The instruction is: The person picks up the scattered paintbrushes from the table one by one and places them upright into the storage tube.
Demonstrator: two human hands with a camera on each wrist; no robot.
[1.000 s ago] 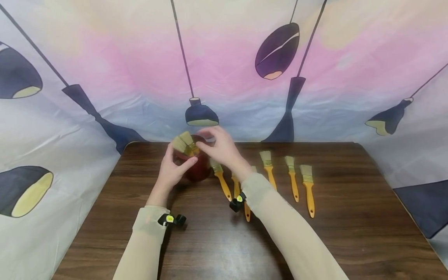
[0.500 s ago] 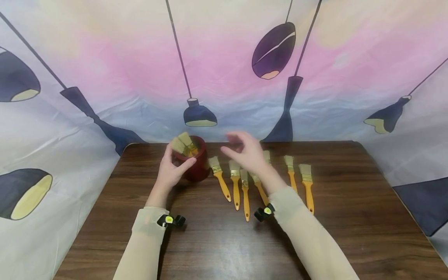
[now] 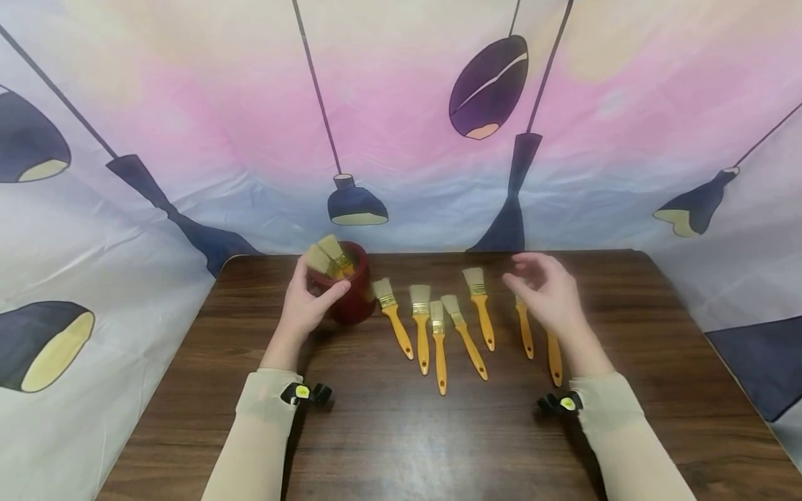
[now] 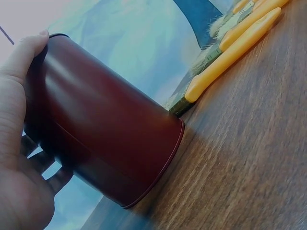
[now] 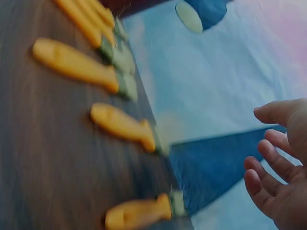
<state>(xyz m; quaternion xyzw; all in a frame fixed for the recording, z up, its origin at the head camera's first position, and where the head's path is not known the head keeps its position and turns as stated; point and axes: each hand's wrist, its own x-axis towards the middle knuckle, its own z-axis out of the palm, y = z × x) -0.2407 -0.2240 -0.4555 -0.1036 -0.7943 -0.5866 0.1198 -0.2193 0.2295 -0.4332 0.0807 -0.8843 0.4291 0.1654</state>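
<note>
My left hand (image 3: pixel 305 300) grips a dark red cylindrical cup (image 4: pixel 103 120) near its rim, thumb on the near side. Two paintbrushes (image 3: pixel 330 252) stand in the cup, bristles up and leaning left. Over the right end of a row of paintbrushes hovers my right hand (image 3: pixel 551 292), holding nothing, its fingers loosely bent. Beneath it, two brushes are partly hidden in the head view: one paintbrush (image 3: pixel 525 330) and the rightmost paintbrush (image 3: pixel 555 358). The right wrist view shows the hand (image 5: pixel 283 167) apart from the yellow handles.
Several more paintbrushes lie between the cup and the right hand, including one brush (image 3: pixel 392 320) close beside the cup and another brush (image 3: pixel 480 309) farther right. The dark wooden table (image 3: pixel 388 445) ends at a cloth backdrop (image 3: pixel 413 139) printed with lamps.
My right hand has moved from the cup's rim rightward, over the row, to the rightmost brushes. The left hand keeps its hold on the cup, and the two brushes inside remain in place.
</note>
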